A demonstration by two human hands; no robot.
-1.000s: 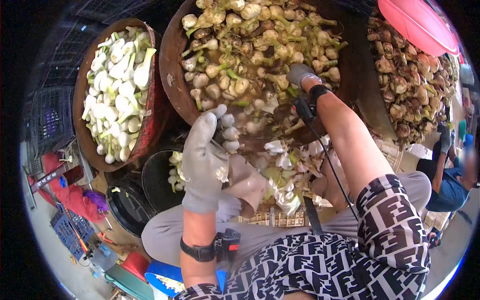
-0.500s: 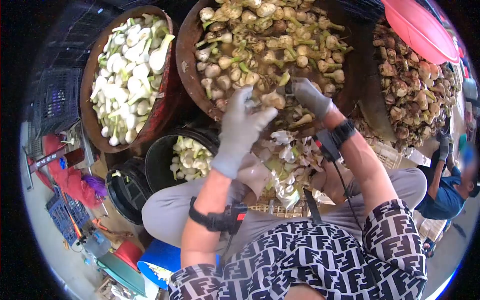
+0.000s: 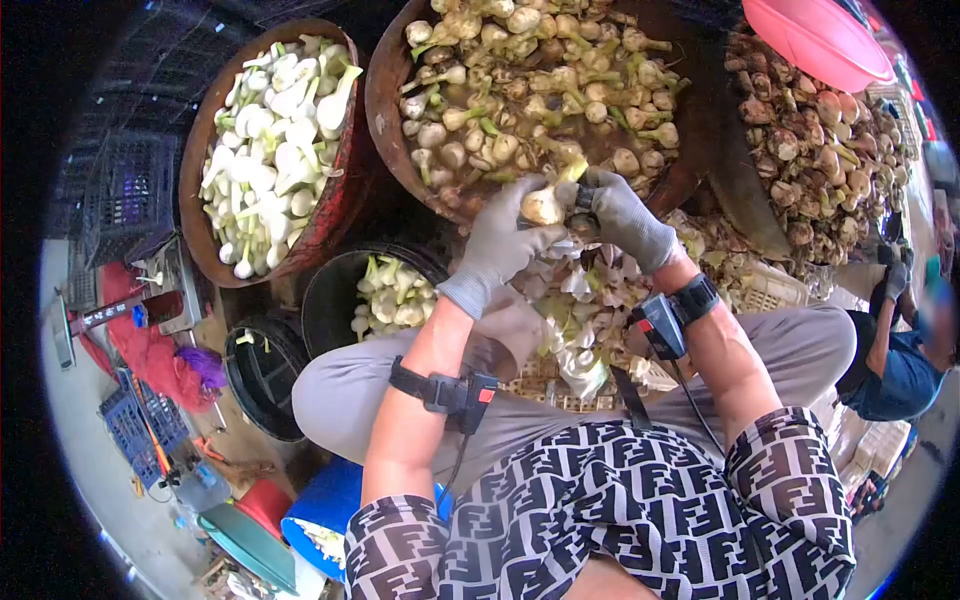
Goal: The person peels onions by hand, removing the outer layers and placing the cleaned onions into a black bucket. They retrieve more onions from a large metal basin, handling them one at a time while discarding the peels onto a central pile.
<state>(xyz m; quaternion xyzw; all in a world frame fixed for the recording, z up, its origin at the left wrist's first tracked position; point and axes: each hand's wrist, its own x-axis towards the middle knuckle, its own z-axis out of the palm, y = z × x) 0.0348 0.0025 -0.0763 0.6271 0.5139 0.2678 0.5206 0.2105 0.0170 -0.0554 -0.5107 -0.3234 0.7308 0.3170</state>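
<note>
Both gloved hands are on one bulb (image 3: 543,206), held just over the near rim of the big brown basin (image 3: 378,90), which is full of muddy untrimmed bulbs. The left hand (image 3: 503,243) has its fingers curled round it, and the right hand (image 3: 626,216) pinches its top. The left basin (image 3: 192,170) and black bucket (image 3: 318,290) hold clean white bulbs.

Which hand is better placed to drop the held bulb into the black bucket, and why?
Probably the left hand: its fingers wrap the bulb, and the black bucket sits just below it on that side. The right hand only touches the bulb's far end, farther from the bucket.
</note>
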